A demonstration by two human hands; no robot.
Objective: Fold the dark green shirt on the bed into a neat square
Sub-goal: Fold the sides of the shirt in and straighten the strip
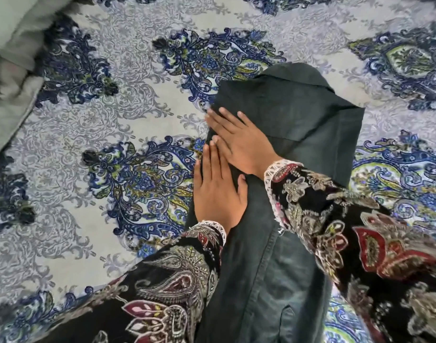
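Note:
The dark green shirt (293, 120) lies on the bed as a long narrow strip running from the bottom centre up to the middle right, its sides folded in. My left hand (215, 191) rests flat on the strip's left edge, fingers together and pointing away from me. My right hand (239, 142) lies flat just beyond it, fingers slightly spread and angled to the upper left, palm pressing the cloth. Neither hand grips anything. My patterned dark sleeves cover parts of the lower shirt.
The bed is covered by a grey sheet with blue paisley medallions (142, 179). A pale green blanket or pillow (11, 70) is bunched at the upper left corner. Open sheet stretches to the left of the shirt and beyond it.

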